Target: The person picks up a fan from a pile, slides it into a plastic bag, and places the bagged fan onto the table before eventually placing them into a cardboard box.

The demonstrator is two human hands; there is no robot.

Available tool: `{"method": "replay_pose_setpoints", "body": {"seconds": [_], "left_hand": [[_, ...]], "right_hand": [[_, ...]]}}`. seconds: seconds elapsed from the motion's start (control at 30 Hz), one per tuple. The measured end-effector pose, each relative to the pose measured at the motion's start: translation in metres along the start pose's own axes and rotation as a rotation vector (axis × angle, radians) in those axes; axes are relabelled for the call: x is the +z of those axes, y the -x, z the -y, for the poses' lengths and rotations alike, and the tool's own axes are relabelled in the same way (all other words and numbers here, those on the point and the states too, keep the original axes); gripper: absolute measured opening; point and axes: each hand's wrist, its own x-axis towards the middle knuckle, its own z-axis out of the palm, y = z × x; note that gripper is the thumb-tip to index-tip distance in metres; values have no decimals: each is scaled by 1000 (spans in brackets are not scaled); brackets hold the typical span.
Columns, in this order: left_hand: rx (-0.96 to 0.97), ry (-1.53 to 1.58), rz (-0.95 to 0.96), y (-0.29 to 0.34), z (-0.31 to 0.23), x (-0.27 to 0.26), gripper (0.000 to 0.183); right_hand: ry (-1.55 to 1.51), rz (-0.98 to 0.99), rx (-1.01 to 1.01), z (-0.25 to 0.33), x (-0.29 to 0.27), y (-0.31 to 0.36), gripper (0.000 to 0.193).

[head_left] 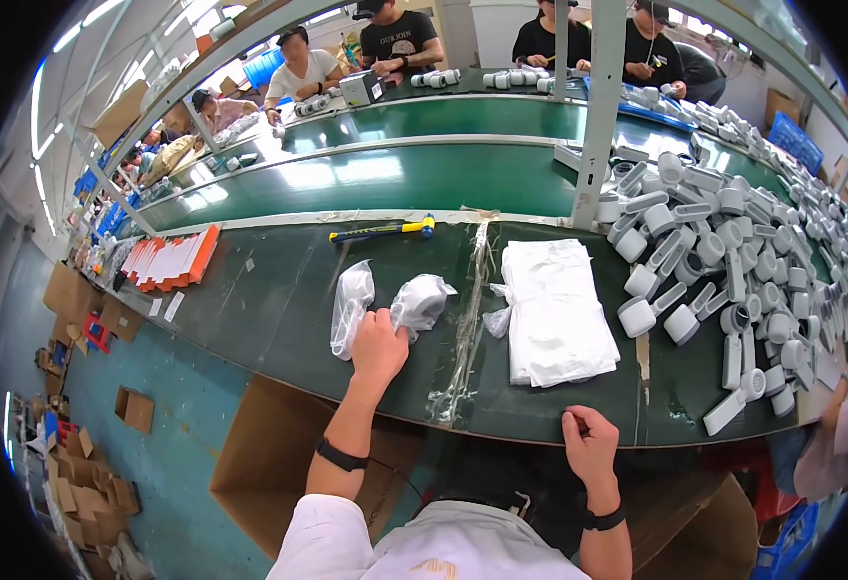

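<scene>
My left hand [380, 348] reaches over the dark green bench, its fingers closed at the lower left edge of a rounded grey part in a clear plastic bag [422, 302]. Just left of that hand lies a second, longer part in a clear bag [352, 307]. My right hand [590, 443] is loosely curled at the bench's front edge, with nothing visible in it. Beyond it sits a stack of white plastic bags [557, 314], with a crumpled bit of clear plastic [497, 322] at its left side.
A yellow and black hammer [382, 231] lies behind the bagged parts. Grey-white plastic parts [733, 251] are heaped at the right. Orange and white cards [173, 258] lie at the left. A white post [600, 116] rises from the bench; cardboard boxes [279, 454] stand below. Several people work across the belt.
</scene>
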Motion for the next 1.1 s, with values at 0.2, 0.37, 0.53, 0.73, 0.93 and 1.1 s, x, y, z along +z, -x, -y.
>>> {"method": "replay_pose_setpoints", "body": {"seconds": [0.2,0.37,0.53,0.73,0.93,1.1], "left_hand": [[-157,741,46,8,-6,0,27],[-404,1746,305,13,-23,-11,25],[-440,1886,305,16,-23,17,37],[-414,1927,329,18,-29,10,37],[-473,1891,302,18,-33,10,28],[-395,1744,261,19,-39,13,22]], "right_hand": [[17,1,-11,0,0,0,11],[39,3,-42,1,0,0,11],[56,1,-50,2,1,-1,10],[73,-1,-39,0,1,-1,10],[74,3,-42,0,1,-1,11],[60,9,-39,0,0,0,11]]}}
